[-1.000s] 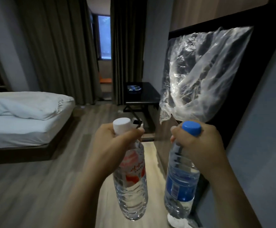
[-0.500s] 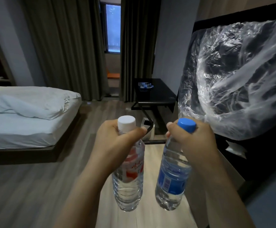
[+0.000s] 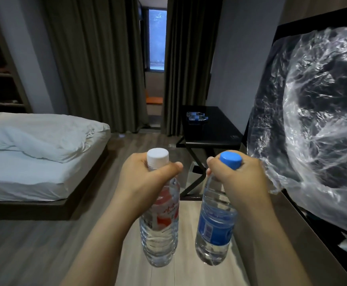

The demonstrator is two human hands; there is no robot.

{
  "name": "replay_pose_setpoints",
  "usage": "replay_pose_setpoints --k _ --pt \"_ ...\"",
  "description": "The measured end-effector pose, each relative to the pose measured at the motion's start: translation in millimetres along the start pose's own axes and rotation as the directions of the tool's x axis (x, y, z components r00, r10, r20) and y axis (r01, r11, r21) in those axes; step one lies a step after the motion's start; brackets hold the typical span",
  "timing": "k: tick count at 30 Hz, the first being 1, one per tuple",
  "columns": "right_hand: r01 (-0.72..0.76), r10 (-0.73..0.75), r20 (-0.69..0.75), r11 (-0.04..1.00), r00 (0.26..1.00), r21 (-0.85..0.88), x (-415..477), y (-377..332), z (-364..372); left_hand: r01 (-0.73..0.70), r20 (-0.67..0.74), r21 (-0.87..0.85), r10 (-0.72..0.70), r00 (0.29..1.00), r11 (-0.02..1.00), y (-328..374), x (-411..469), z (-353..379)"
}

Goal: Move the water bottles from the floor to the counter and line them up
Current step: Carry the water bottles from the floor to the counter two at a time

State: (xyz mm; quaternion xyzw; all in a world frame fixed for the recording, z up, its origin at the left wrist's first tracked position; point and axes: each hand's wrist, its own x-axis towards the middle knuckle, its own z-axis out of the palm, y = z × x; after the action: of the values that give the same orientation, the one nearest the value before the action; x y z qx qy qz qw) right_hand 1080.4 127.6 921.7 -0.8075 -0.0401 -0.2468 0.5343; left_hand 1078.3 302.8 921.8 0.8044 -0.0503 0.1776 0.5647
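Holds two water bottles side by side over the near end of a pale wooden tabletop [image 3: 189, 271]. Carries the red-labelled bottle [image 3: 160, 230] in the left grip [image 3: 145, 178], fingers and thumb curled tight round the neck just under the white cap [image 3: 157, 156]. Carries the blue-labelled bottle [image 3: 213, 228] in the right grip [image 3: 242, 178], wrapped the same way below the blue cap [image 3: 230, 159]. Hangs them close together yet apart, the red-labelled one near upright, the blue-labelled one tilted slightly with its base swung left. Cannot tell whether either base touches the wood. Shows clear water in both. Notes, to the right, a dark screen [image 3: 313, 120] draped in crumpled clear plastic, its lower edge just beside the right grip. Sees, far beyond the tabletop, a low black table [image 3: 209, 129] bearing small clear objects, too small to name. Records, to the left across the grey plank floor [image 3: 34, 244], a bed [image 3: 34, 157] with rumpled white bedding. Marks, at the far wall, long dark curtains [image 3: 98, 58] parted round a narrow window [image 3: 157, 38].
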Motion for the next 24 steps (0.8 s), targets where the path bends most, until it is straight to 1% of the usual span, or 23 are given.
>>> replay_pose_setpoints --k 3,7,12,18,24 --pt "-0.014 0.014 0.015 1.0 1.0 0.018 40 19 17 0.019 -0.014 -0.001 -0.019 1.0 1.0 -15 40 12" --pt "-0.038 0.038 0.03 0.999 0.999 -0.013 87 44 43 0.038 -0.02 0.005 -0.038 0.999 0.999 -38 93 21" --pt "-0.074 0.074 0.038 0.997 0.997 0.004 149 73 92 0.041 -0.006 -0.015 -0.041 0.999 0.999 -81 171 27" --pt "-0.106 0.106 -0.002 0.993 0.994 -0.044 235 97 162 0.047 0.017 -0.02 -0.047 0.999 0.999 -132 283 21" --pt "-0.15 0.145 -0.067 0.986 0.987 -0.068 312 121 218 0.036 0.074 -0.006 -0.035 0.997 0.999 -170 386 26"
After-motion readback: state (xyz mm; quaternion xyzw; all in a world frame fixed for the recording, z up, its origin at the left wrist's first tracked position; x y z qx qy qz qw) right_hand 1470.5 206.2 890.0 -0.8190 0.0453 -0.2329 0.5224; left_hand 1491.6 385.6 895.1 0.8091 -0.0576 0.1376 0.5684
